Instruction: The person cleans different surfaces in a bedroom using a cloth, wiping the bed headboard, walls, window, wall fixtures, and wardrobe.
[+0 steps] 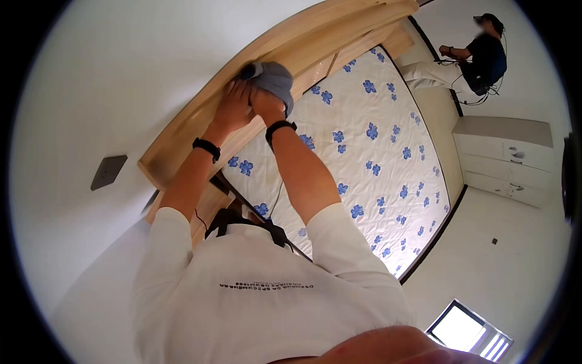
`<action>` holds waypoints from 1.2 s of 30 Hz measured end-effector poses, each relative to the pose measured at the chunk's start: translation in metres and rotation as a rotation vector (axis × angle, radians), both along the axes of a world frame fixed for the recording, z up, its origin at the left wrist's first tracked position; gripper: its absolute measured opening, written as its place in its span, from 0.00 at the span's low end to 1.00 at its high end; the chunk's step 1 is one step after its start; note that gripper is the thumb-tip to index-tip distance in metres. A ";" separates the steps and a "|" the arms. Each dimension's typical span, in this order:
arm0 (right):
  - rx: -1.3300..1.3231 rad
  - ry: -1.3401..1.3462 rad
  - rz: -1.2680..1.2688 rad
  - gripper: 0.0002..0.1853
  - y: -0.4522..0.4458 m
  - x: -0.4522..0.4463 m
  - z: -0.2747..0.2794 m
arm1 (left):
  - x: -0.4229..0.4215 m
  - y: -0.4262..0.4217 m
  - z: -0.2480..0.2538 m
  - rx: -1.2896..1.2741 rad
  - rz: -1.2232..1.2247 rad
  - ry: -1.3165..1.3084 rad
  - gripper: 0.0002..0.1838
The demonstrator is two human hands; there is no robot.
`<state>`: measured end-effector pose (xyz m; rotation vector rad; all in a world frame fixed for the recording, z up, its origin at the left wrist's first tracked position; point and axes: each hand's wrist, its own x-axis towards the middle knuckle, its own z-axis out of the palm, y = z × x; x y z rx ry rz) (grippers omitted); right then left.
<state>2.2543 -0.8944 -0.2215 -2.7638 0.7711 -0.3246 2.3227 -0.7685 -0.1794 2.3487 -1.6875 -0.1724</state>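
The biggest thing I saw was the white mattress with blue flowers [351, 155], and along its side ran the long, pale wooden headboard [197, 115]. Past the mattress there was a low white cabinet with drawers [485, 150]. Near it another person in dark top and light trousers [485, 64] held both hands in front of the body.

The soft grey-blue cloth [276, 82] lay bunched on the headboard, at the farthest reach of both arms. Its longer direction seemed to go across the board, not along it. The right hand [265, 103] was the nearer one: it pressed into the cloth, which folded around its outer side; its fingertips were hidden, so I could not tell if they pinched. The left hand [233, 108] lay palm down, fingers stretched and slightly apart, close against the right hand, with the cloth just ahead and to its right. Each wrist carried a black band [207, 148].
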 end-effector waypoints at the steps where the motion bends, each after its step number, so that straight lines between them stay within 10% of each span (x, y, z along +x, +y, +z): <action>1: -0.026 0.079 0.031 0.16 -0.010 0.000 0.001 | 0.001 -0.004 0.002 -0.127 -0.025 0.034 0.40; 25: -0.626 0.068 0.168 0.12 -0.394 -0.002 0.003 | 0.003 -0.018 0.027 0.072 0.054 0.121 0.47; 32: -0.184 0.353 0.039 0.19 -0.543 -0.008 -0.070 | 0.003 -0.021 0.024 0.120 0.066 0.126 0.47; 36: -0.650 -0.196 0.374 0.15 -0.596 -0.018 -0.091 | 0.004 -0.018 0.020 0.090 0.061 0.118 0.48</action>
